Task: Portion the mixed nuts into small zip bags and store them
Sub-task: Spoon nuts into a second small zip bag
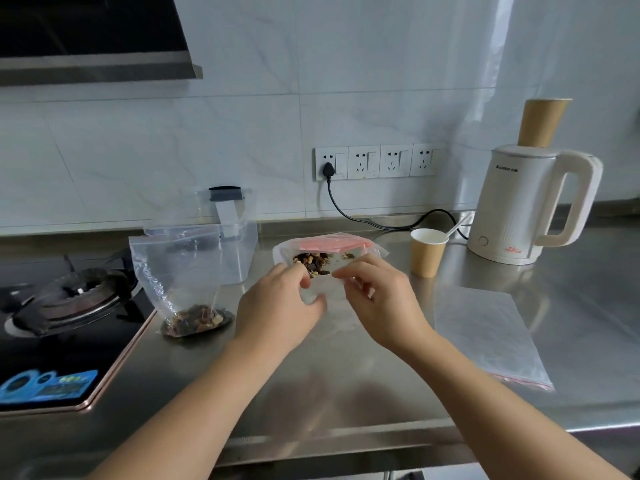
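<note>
In the middle of the steel counter both hands hold a small clear zip bag just above the surface. My left hand pinches its left edge and my right hand pinches its right edge. Right behind my hands lies another clear bag with a red zip strip and mixed nuts inside. To the left a larger clear bag stands upright with mixed nuts at its bottom. An empty flat zip bag lies on the counter at the right.
A gas hob fills the left side. A clear plastic container stands behind the upright bag. A paper cup and a white kettle with a cup on its lid stand at the back right; a black cord runs to wall sockets.
</note>
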